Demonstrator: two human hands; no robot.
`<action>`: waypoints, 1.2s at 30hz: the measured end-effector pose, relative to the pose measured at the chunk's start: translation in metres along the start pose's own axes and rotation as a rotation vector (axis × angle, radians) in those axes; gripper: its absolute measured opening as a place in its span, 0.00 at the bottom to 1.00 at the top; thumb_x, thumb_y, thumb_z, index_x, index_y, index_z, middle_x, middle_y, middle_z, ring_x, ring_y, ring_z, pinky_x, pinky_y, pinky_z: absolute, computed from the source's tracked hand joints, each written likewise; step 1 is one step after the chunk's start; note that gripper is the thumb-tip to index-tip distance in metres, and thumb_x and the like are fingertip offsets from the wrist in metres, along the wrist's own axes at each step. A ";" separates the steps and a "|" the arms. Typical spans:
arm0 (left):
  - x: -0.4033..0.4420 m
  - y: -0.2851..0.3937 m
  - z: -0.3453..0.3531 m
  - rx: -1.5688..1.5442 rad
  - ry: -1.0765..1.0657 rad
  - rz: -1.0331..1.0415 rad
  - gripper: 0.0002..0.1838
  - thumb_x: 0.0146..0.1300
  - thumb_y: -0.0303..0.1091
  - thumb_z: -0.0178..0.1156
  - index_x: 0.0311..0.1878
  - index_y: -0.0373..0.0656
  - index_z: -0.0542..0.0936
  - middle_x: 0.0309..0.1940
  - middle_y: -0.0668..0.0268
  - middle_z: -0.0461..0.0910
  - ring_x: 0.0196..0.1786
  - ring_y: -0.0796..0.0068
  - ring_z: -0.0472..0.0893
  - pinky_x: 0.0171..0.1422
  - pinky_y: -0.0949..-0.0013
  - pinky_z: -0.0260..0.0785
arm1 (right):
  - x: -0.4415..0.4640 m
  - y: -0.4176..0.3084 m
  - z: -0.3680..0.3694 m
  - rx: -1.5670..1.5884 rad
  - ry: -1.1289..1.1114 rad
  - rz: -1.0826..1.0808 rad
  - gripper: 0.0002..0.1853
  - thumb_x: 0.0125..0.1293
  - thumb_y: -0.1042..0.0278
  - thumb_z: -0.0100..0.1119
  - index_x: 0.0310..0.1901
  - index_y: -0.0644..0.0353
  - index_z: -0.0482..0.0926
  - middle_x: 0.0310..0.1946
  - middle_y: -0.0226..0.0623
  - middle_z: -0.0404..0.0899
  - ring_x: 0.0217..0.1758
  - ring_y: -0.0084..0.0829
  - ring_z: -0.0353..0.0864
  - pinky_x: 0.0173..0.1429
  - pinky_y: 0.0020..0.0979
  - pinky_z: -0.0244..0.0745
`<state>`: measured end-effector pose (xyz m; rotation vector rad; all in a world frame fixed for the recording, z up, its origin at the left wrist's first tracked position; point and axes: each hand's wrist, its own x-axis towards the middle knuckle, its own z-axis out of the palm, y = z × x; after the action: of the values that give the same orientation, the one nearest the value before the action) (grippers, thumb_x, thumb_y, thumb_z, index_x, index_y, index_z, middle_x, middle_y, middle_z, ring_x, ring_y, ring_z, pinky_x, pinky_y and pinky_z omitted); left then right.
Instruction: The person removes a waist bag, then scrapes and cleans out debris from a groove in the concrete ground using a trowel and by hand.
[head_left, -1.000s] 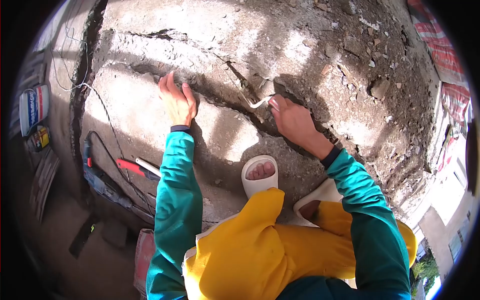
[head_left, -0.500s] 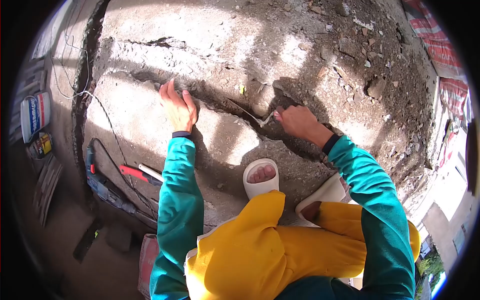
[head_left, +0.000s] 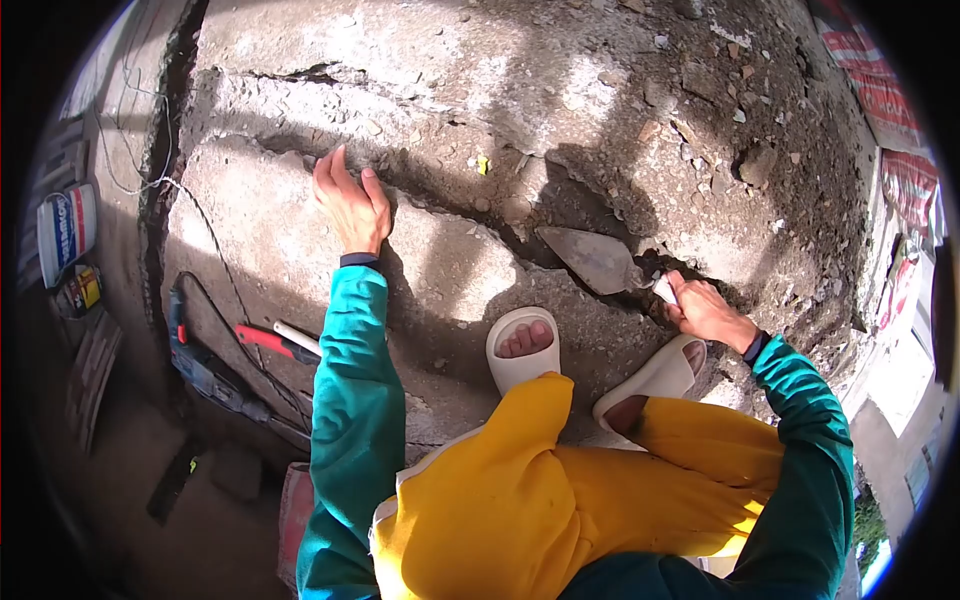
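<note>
A pointed trowel (head_left: 590, 258) lies flat-side up over the crack in the broken concrete, its tip toward the left. My right hand (head_left: 703, 308) is closed around its pale handle, at the right of the crack. On the edge of the concrete slab (head_left: 250, 215) rests my left hand (head_left: 352, 205), its fingers apart and holding nothing. A small yellow-green scrap (head_left: 483, 164) sits on the dirt above the crack.
At the left lie a blue power tool (head_left: 215, 380) with its cord and a red-and-white-handled tool (head_left: 265, 338). A white bucket (head_left: 67, 232) stands beyond them. Stones and rubble (head_left: 757, 165) lie upper right, near red-and-white sacks (head_left: 890, 110). My sandalled feet (head_left: 524, 345) are below the crack.
My right hand has moved right and toward my feet with the trowel, whose blade now shows its broad face instead of its thin edge. My left hand has stayed on the slab.
</note>
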<state>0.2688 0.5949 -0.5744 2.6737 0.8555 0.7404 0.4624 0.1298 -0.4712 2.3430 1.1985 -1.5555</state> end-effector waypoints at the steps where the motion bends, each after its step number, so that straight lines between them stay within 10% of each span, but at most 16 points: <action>1: 0.000 0.000 0.000 0.001 -0.004 -0.002 0.26 0.62 0.37 0.53 0.63 0.36 0.69 0.60 0.50 0.66 0.65 0.47 0.63 0.70 0.46 0.51 | -0.004 0.004 0.007 -0.099 0.002 0.045 0.17 0.65 0.63 0.53 0.48 0.67 0.68 0.26 0.58 0.79 0.33 0.59 0.80 0.40 0.52 0.74; 36: 0.000 0.002 0.000 0.015 0.034 -0.014 0.24 0.63 0.37 0.54 0.61 0.38 0.70 0.58 0.50 0.68 0.63 0.49 0.65 0.69 0.48 0.52 | 0.099 -0.040 0.073 0.195 0.600 -0.044 0.16 0.69 0.56 0.52 0.38 0.63 0.75 0.20 0.58 0.77 0.25 0.61 0.78 0.31 0.54 0.75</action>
<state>0.2695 0.5939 -0.5733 2.6728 0.8906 0.7818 0.3996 0.1793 -0.5733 3.0631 1.2374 -1.0376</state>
